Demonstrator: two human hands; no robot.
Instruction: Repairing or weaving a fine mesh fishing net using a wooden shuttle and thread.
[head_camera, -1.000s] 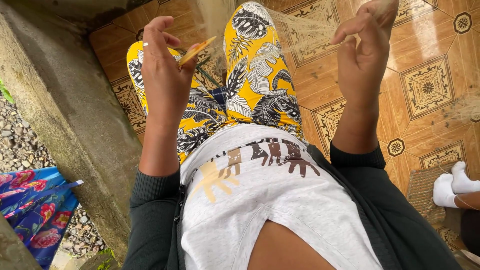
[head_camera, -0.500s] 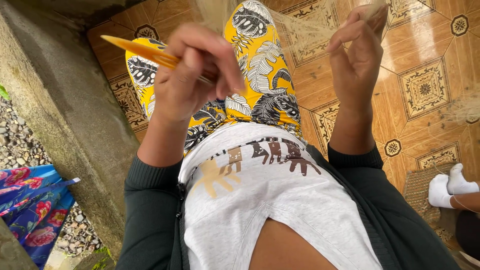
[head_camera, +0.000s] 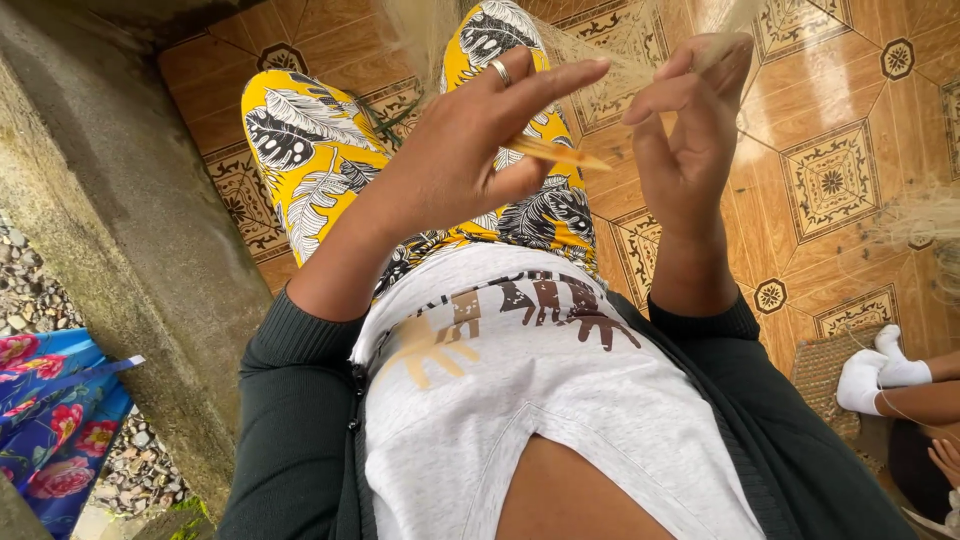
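- The left hand (head_camera: 470, 150) is closed on a thin yellow-orange netting needle (head_camera: 555, 152), pinched between thumb and fingers; its pointed end sticks out to the right, toward the other hand.
- A ring (head_camera: 501, 72) sits on one finger of that hand.
- The right hand (head_camera: 690, 130) is raised just right of the needle tip, thumb and fingertips pinched on fine pale net threads (head_camera: 600, 55) that fan out toward the far side.
- Both hands hover over the person's lap, above yellow leaf-print trousers (head_camera: 310, 150).
- A grey printed shirt (head_camera: 520, 400) lies near.
- A brown patterned tile floor (head_camera: 840, 150) spreads right.
- A concrete wall (head_camera: 110, 250) stands left.
- White-socked feet (head_camera: 880, 375) of another person show at right.
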